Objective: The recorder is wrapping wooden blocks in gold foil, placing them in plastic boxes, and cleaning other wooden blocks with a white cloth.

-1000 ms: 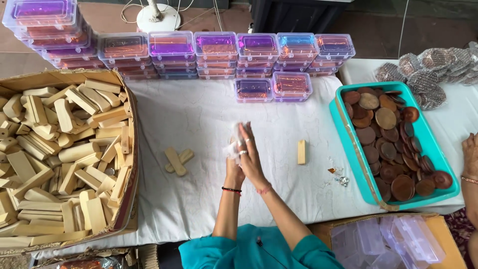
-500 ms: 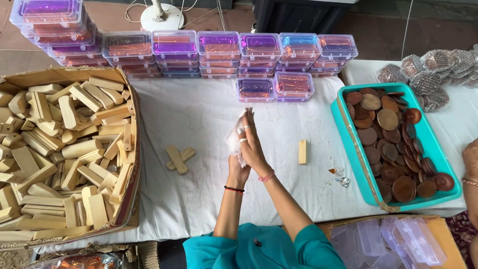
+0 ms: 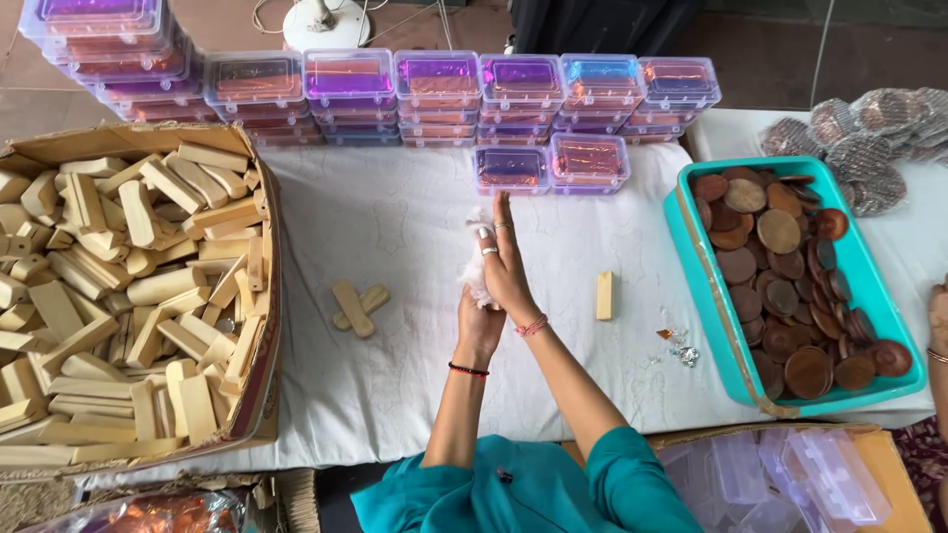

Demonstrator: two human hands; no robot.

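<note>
My right hand (image 3: 506,259), with rings on its fingers, lies flat against my left hand (image 3: 480,324) above the white cloth-covered table (image 3: 395,227). A soft white wad (image 3: 477,288) is pressed between the two palms, and only bits of it show at the edges. Two crossed pale wooden blocks (image 3: 355,306) lie to the left of my hands. A single small wooden block (image 3: 603,294) stands to the right.
At left is a cardboard box (image 3: 265,296) heaped with wooden blocks. A teal tray (image 3: 706,286) of brown discs (image 3: 780,276) is at right, with foil scraps (image 3: 676,345) beside it. Stacked clear plastic boxes (image 3: 434,84) line the back. Another person's hand (image 3: 938,316) is at the right edge.
My right hand has slid forward over the left, with the wad rolling between the palms. The view has shifted slightly.
</note>
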